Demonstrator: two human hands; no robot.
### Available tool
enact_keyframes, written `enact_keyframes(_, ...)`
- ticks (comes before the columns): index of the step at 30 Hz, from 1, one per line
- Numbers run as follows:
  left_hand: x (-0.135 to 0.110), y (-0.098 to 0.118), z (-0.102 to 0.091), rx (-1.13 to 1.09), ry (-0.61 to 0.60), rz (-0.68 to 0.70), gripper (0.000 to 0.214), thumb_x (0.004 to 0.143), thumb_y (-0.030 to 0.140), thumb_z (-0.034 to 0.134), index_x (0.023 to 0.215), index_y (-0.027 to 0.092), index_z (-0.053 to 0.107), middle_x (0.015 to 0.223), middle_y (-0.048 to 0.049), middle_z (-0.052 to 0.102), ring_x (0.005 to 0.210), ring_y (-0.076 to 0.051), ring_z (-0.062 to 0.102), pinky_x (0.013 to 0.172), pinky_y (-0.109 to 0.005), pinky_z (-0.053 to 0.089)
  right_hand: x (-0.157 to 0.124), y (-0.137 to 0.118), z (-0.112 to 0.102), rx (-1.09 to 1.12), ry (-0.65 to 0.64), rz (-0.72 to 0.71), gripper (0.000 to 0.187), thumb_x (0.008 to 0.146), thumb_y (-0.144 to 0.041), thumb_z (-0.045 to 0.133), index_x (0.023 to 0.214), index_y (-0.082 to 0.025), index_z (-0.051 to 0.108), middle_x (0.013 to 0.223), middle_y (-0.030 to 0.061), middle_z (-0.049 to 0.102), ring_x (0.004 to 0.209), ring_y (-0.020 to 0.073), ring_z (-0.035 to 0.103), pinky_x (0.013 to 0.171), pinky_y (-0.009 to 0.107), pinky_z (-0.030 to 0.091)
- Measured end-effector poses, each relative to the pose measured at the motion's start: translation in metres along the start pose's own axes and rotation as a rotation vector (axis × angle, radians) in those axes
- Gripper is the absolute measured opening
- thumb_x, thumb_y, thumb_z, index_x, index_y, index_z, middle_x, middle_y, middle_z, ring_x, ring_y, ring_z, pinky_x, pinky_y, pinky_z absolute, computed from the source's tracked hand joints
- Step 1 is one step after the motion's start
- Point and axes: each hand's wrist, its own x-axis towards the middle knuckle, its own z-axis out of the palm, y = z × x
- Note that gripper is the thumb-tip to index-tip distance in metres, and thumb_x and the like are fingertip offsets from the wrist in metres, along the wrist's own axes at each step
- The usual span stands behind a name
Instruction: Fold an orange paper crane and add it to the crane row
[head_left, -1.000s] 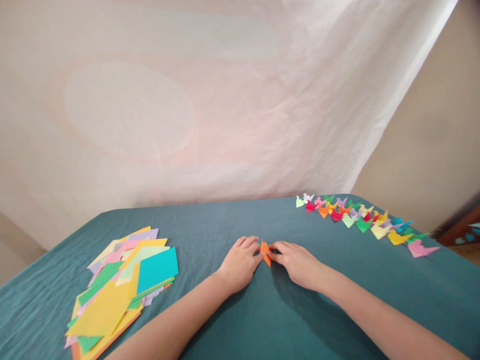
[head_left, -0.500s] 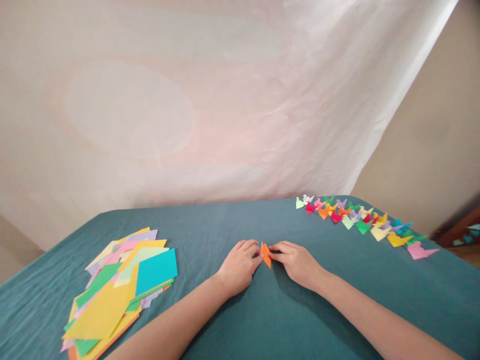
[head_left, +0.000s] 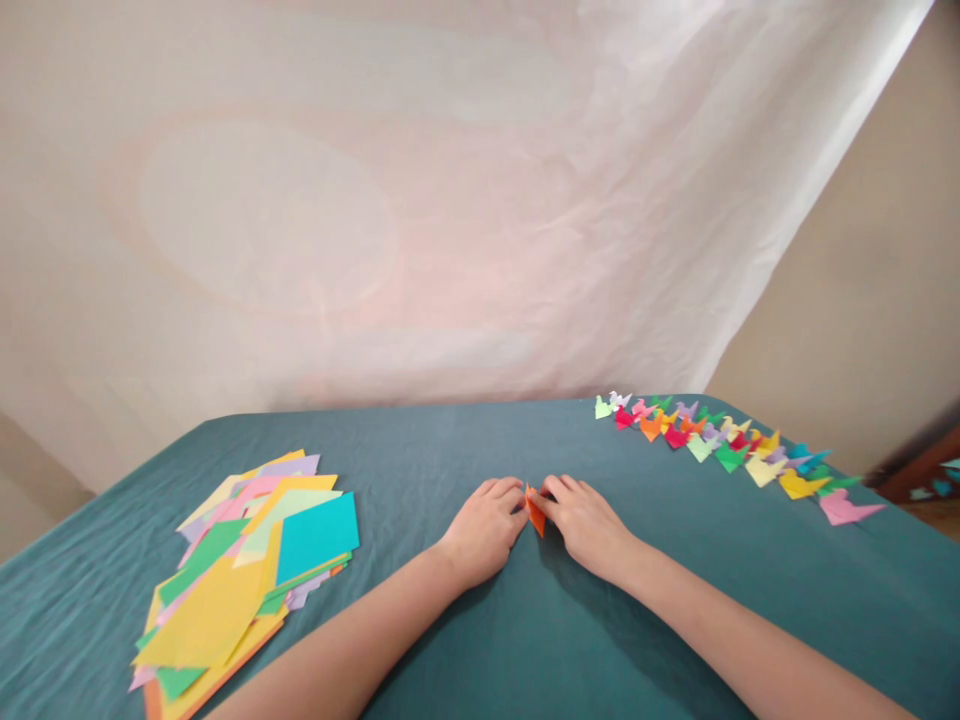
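Note:
A small folded orange origami paper (head_left: 535, 514) stands between my two hands at the middle of the table. My left hand (head_left: 487, 528) pinches its left side, fingers curled together with the thumb toward the paper. From the right, my right hand (head_left: 589, 522) grips it between thumb and fingers, covering part of its upper right side. The paper looks narrow and pointed at its lower end. Its exact folds are partly hidden by my fingers.
On the left lies a spread pile of coloured paper sheets (head_left: 217, 600), a blue sheet (head_left: 319, 538) on top. Rows of small folded paper birds (head_left: 701, 446) in several colours stand at the far right. A dark green cloth (head_left: 450, 440) covers the table; a pale sheet (head_left: 420, 200) hangs behind.
My right hand has moved slightly over the orange paper, which now shows a narrower face. The left hand stays at its side. The whole view has shifted a little.

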Motion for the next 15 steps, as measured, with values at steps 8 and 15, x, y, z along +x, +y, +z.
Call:
enact_keyframes(8, -0.001, -0.001, 0.003, -0.094, 0.035, -0.009, 0.026, 0.084, 0.011, 0.047, 0.106, 0.016, 0.061, 0.104, -0.0075, 0.059, 0.114, -0.021, 0.045, 0.098, -0.035, 0.037, 0.0, 0.002, 0.002, 0.032, 0.026, 0.011, 0.031, 0.09, -0.013, 0.039, 0.115, -0.019, 0.056, 0.099, 0.0075, 0.053, 0.09, 0.02, 0.047, 0.076, 0.031, 0.037)
enact_keyframes(15, -0.008, -0.008, 0.005, -0.31, 0.088, -0.143, 0.047, 0.072, 0.001, 0.041, 0.114, 0.016, 0.056, 0.112, -0.0061, 0.059, 0.108, -0.018, 0.049, 0.099, -0.033, 0.039, -0.003, 0.008, 0.02, 0.179, 0.153, 0.019, 0.034, 0.088, -0.01, 0.043, 0.117, -0.022, 0.057, 0.099, 0.0073, 0.055, 0.091, 0.0197, 0.047, 0.079, 0.032, 0.038)
